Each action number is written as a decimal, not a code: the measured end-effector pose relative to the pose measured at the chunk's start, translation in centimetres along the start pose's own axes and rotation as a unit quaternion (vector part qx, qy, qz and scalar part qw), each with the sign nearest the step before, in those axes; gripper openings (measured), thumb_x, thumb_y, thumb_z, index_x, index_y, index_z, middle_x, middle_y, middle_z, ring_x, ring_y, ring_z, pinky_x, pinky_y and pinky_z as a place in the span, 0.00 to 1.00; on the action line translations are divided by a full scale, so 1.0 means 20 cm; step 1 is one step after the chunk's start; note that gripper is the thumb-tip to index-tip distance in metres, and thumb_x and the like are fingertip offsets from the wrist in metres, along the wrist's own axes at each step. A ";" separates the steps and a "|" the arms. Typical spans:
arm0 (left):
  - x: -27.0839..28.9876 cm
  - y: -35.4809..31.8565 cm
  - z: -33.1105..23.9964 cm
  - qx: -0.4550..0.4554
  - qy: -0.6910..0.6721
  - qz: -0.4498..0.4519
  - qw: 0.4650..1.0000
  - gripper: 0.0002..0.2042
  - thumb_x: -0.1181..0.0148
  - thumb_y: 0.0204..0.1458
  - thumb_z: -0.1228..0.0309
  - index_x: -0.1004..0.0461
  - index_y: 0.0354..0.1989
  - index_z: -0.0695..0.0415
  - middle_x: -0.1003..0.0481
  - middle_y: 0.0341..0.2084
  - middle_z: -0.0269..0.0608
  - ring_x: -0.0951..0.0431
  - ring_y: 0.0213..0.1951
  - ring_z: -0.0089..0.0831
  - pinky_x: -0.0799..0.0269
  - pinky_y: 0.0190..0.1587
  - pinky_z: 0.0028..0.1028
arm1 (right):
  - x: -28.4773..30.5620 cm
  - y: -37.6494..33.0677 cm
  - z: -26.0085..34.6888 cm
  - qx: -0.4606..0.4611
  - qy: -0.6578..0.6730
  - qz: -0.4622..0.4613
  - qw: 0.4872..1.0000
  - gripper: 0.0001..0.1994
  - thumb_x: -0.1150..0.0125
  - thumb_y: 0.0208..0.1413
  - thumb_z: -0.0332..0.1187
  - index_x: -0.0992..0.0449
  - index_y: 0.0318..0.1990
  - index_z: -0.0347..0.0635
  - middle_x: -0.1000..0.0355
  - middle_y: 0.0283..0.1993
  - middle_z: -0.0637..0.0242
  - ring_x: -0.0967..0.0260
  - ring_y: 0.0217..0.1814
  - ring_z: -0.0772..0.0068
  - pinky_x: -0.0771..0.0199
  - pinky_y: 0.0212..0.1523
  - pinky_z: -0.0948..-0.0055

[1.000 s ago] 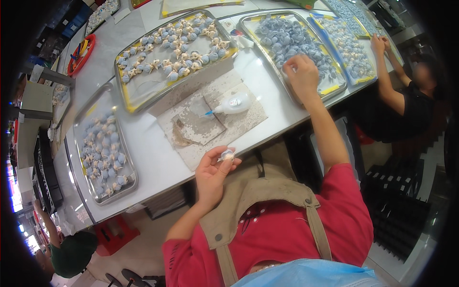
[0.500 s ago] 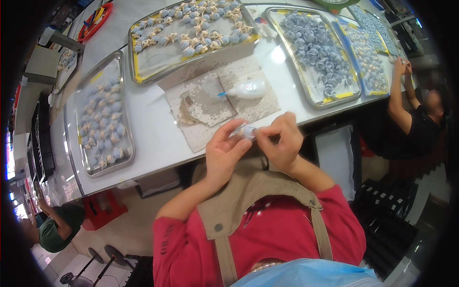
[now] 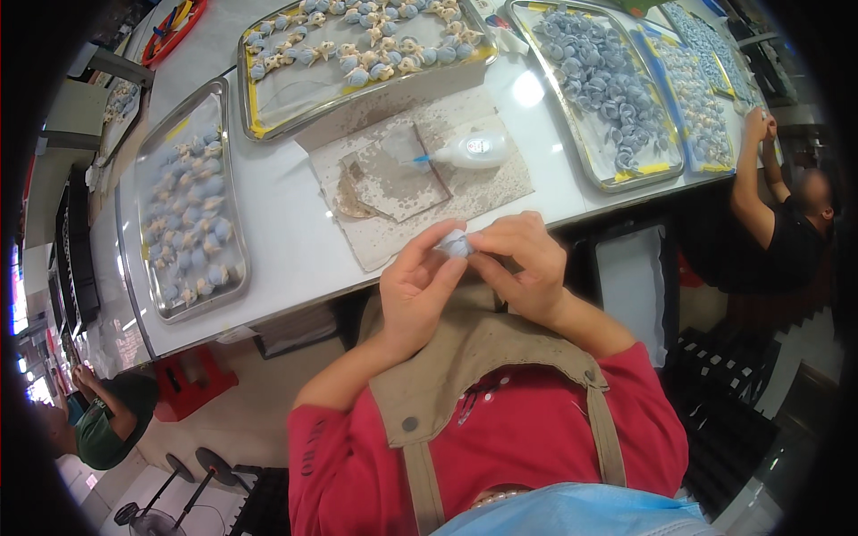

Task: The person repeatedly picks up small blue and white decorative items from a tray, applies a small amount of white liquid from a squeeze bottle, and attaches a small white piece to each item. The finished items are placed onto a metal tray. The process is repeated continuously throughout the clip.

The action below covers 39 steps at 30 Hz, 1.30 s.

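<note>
Between my two hands, just over the table's near edge, is a small blue-grey figurine piece (image 3: 456,243), partly covered by fingers. My left hand (image 3: 413,288) pinches it from the left with thumb and fingers. From the right, my right hand (image 3: 525,268) closes thumb and forefinger on the piece's side. Beyond them lies a stained cardboard sheet (image 3: 490,198) with a flat, glue-smeared plate (image 3: 393,174) on it. A white squeeze bottle (image 3: 478,152) with a thin blue tip rests on its side there, its tip over the plate.
Small blue-and-cream figurines fill a far metal tray (image 3: 304,125) and a plastic-covered left tray (image 3: 234,268). Blue-grey cup-shaped shells lie in the right tray (image 3: 617,186), beside a blue tray of small pieces (image 3: 706,134). Co-workers (image 3: 791,232) (image 3: 112,424) sit at both sides.
My right fingers have shifted on the figurine piece, with the forefinger now higher along its side. The piece appears slightly turned. The whole view has tilted a little.
</note>
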<state>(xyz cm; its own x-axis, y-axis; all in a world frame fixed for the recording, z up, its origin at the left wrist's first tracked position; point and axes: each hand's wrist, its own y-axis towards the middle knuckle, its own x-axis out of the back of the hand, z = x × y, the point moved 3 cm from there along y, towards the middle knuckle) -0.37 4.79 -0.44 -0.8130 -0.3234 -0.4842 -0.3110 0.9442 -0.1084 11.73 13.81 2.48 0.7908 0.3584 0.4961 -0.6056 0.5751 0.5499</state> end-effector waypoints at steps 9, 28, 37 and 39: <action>0.01 -0.02 0.01 -0.007 0.084 -0.012 0.996 0.17 0.46 0.53 0.81 0.34 0.52 0.67 0.29 0.39 0.36 0.29 0.38 0.19 0.32 0.43 0.19 | 0.02 0.00 0.08 0.042 -0.131 0.011 0.990 0.12 0.32 0.34 0.27 0.24 0.31 0.46 0.28 0.27 0.74 0.32 0.28 0.74 0.44 0.31 0.72; 0.00 -0.02 -0.04 -0.048 0.084 0.022 0.995 0.15 0.43 0.51 0.79 0.30 0.49 0.65 0.28 0.44 0.41 0.27 0.40 0.22 0.32 0.43 0.20 | 0.00 0.01 -0.04 -0.188 0.278 0.077 0.939 0.18 0.36 0.43 0.24 0.28 0.46 0.38 0.29 0.43 0.62 0.32 0.44 0.70 0.33 0.46 0.73; 0.01 -0.06 -0.06 -0.131 0.234 0.041 0.963 0.13 0.42 0.52 0.75 0.29 0.46 0.63 0.24 0.36 0.42 0.25 0.35 0.23 0.31 0.38 0.20 | -0.03 -0.04 0.00 -0.211 0.325 0.109 0.915 0.17 0.40 0.49 0.23 0.30 0.48 0.34 0.29 0.47 0.58 0.30 0.45 0.73 0.30 0.46 0.76; 0.02 -0.06 -0.07 -0.129 0.236 0.047 0.962 0.12 0.43 0.52 0.75 0.28 0.46 0.63 0.24 0.37 0.42 0.25 0.36 0.23 0.31 0.39 0.20 | -0.04 -0.06 0.01 -0.222 0.330 0.100 0.912 0.16 0.40 0.49 0.23 0.30 0.48 0.34 0.29 0.47 0.57 0.30 0.46 0.73 0.30 0.46 0.76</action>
<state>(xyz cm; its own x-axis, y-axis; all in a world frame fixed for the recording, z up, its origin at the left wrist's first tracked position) -0.93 3.47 0.66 -0.9573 -0.2879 -0.0267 -0.2883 0.9433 0.1646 11.79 12.77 1.59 0.6378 0.7694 -0.0353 -0.7644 0.6379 0.0942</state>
